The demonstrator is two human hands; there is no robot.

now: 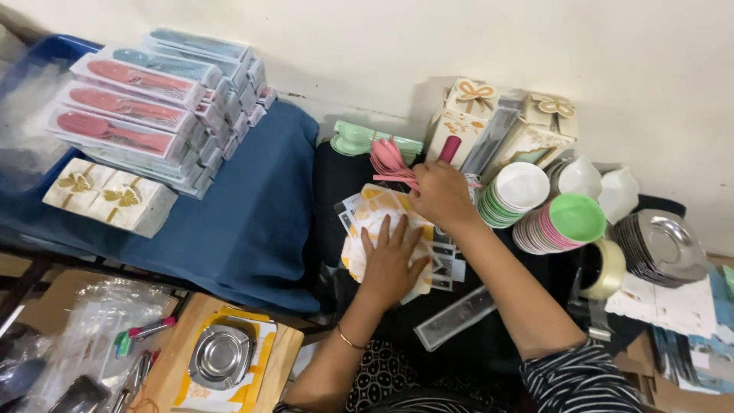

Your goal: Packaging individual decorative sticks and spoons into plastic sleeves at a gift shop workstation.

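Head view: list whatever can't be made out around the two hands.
- Right hand: its fingertips are turned away from the camera, so the grip on the pink spoons stays hidden.
- Cards: the left hand covers the middle of the top one.
- Bowls: stacked, so the count is unclear.
- Steel plates: stacked and overlapping, count unclear.
- Clear packet: contents too small to tell.

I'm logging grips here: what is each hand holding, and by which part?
The right hand grips a bunch of pink spoons by their handle ends. The left hand holds nothing; it presses flat on a stack of printed cards.
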